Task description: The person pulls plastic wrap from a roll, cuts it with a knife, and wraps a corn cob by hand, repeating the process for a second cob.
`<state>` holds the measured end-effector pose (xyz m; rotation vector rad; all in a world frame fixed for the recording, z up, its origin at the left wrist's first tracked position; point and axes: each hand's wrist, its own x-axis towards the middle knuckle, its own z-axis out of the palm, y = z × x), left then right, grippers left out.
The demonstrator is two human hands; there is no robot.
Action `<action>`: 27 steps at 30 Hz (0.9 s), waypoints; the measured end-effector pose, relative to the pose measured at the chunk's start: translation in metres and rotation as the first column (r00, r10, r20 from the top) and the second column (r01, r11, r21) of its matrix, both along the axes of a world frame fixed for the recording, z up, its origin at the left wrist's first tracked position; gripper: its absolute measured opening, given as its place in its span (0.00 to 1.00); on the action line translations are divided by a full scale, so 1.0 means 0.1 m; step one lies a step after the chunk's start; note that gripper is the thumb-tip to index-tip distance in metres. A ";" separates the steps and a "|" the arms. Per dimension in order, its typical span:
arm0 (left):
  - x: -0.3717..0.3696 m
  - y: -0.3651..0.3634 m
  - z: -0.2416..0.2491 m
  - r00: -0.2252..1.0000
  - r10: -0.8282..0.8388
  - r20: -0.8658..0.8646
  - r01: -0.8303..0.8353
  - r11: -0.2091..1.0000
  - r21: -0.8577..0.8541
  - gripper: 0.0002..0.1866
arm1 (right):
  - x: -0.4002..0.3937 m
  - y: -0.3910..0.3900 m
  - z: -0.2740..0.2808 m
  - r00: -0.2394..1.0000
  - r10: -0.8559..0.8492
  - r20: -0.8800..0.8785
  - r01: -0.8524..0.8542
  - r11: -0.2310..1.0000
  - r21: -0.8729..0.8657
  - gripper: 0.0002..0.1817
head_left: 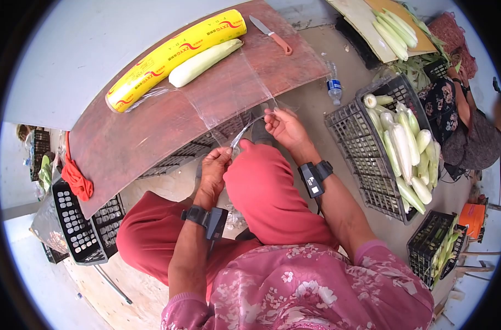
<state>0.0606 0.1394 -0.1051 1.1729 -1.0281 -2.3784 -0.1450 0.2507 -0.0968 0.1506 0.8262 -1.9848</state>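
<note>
A twisted strip of clear cling film [242, 133] runs between my hands, just off the table's near edge. My left hand [216, 164] is closed on its lower end, above my knee. Higher and to the right, my right hand [286, 128] pinches the other end. More film lies flat over the reddish table [146, 146] and reaches its edge near my hands. On the table, an ear of corn in pale green husk [205, 62] lies beside the yellow roll of cling film [176, 59]. Both wrists wear black devices.
A knife with an orange handle [271, 35] lies at the table's far right. A black crate [352, 157] full of corn ears stands on my right, near a water bottle [334, 88]. Another person [462, 121] sits beyond. A red cloth [77, 177] hangs at the left corner.
</note>
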 end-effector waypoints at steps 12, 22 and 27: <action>0.04 -0.01 0.02 1.000 0.004 0.014 -0.004 1.000 -0.019 0.01 | 0.11 0.02 0.09 0.827 -0.004 -0.562 0.204 0.934 0.293 0.03; 0.01 0.03 0.12 1.000 -0.013 0.025 0.013 1.000 0.013 0.02 | 0.08 0.13 0.15 0.731 0.071 -0.679 0.229 0.911 0.342 0.04; -0.01 0.02 0.16 1.000 -0.016 0.019 0.016 1.000 0.019 0.02 | -0.01 0.18 0.14 0.851 0.098 -0.515 0.090 0.940 0.328 0.07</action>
